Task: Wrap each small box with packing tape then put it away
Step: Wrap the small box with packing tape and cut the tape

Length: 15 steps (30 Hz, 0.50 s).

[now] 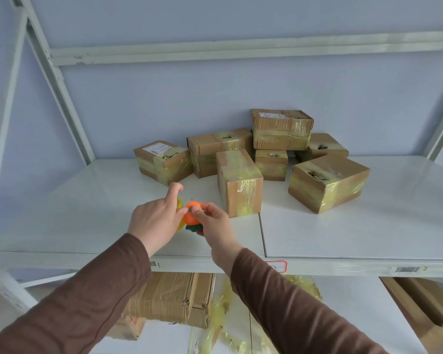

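On the white shelf (343, 226) we hold a tape roll (191, 217) between both hands. Our left hand (155, 221) grips its yellowish side, forefinger raised; our right hand (212, 222) pinches the orange part. Taped boxes (241, 182) cluster behind, rightward.
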Motion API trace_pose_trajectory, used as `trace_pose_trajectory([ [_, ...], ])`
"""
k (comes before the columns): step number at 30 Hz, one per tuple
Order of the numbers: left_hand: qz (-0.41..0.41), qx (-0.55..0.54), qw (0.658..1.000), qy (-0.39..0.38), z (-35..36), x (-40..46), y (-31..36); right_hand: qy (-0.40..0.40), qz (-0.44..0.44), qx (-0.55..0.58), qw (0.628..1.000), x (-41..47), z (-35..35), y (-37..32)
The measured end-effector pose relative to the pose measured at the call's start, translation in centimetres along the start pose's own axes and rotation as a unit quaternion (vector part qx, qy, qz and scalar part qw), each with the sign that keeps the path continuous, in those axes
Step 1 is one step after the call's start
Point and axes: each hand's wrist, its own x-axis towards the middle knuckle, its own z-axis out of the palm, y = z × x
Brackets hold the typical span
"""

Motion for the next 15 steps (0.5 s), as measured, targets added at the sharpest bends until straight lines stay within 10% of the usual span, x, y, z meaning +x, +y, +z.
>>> trace_pose_trajectory([
  [8,-0.028,-0.035,0.999,-0.022,3.9,-0.9,-1.3,-0.014,-0.085,-0.402,0.912,1.5,-2.3,0.9],
  [15,-0.04,-0.198,0.979,0.019,3.3,1.8,0.8,0.157,-0.375,-0.32,0.855,0.4,-9.7,-2.8],
])
